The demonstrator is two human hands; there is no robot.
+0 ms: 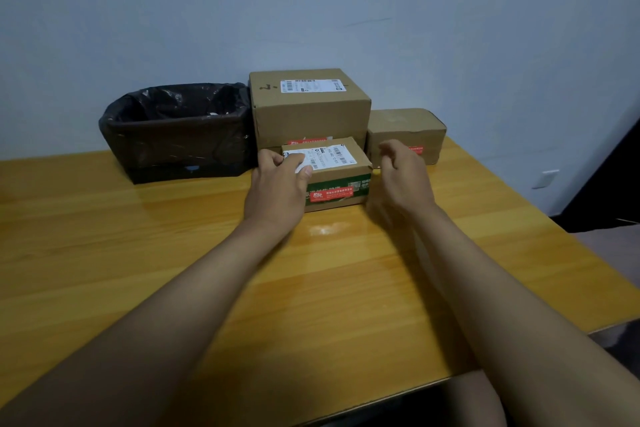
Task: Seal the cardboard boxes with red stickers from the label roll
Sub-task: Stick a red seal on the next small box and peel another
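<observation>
Left hand: your left hand rests on the near left corner of the small box, fingers curled over its top and thumb against the white shipping label; they grip the box's left end.
Right hand: your right hand hangs just beside the small box's right end, fingers loosely curled and slightly spread, holding nothing; it is blurred, so you cannot tell whether it touches the cardboard.
Small box: it sits on the bench toward the far edge, about midway along it, with a green band on its near face and a red sticker stuck across that face.
Large box: the large box stands right behind the small one, against the wall, a white label on top and a strip of red sticker showing at its base.
Right box: a lower brown box stands at the far right corner of the bench, a red sticker on its near face partly hidden by your right hand.
Bin: a bin lined with a black bag stands at the far edge, left of the large box and touching it.
</observation>
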